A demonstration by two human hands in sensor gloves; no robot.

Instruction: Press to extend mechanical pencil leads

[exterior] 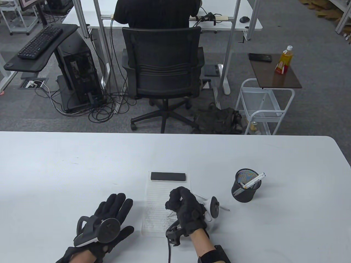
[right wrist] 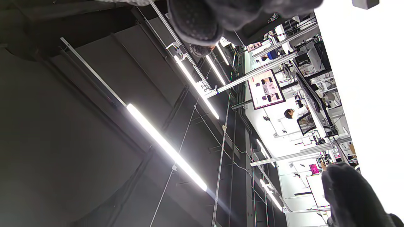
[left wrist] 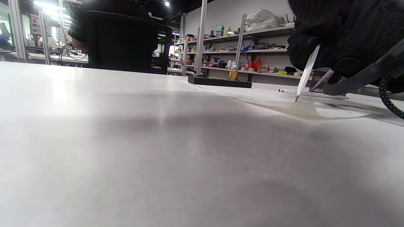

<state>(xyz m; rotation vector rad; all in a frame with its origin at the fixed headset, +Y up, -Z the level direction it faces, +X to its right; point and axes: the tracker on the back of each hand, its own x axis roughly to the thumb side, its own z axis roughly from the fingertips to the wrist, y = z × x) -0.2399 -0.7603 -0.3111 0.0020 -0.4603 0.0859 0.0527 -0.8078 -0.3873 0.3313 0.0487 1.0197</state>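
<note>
My right hand [exterior: 175, 202] is curled round a white mechanical pencil [left wrist: 307, 71] and holds it steeply tilted, tip down on the lined paper sheet [exterior: 153, 202]. In the left wrist view the right hand [left wrist: 318, 34] covers the pencil's upper end, and the tip touches the paper near grey scribbles. My left hand [exterior: 118, 205] lies flat on the table left of the sheet, fingers straight, holding nothing. A second white pencil [exterior: 223, 208] lies on the table behind my right hand. The right wrist view faces the ceiling and shows only gloved fingers [right wrist: 195, 22].
A black mesh pen cup [exterior: 245, 189] with white pens stands to the right of the sheet. A black block [exterior: 168, 176] weighs down the sheet's far edge. Beyond the table [exterior: 82, 164] a person sits in an office chair [exterior: 163, 68].
</note>
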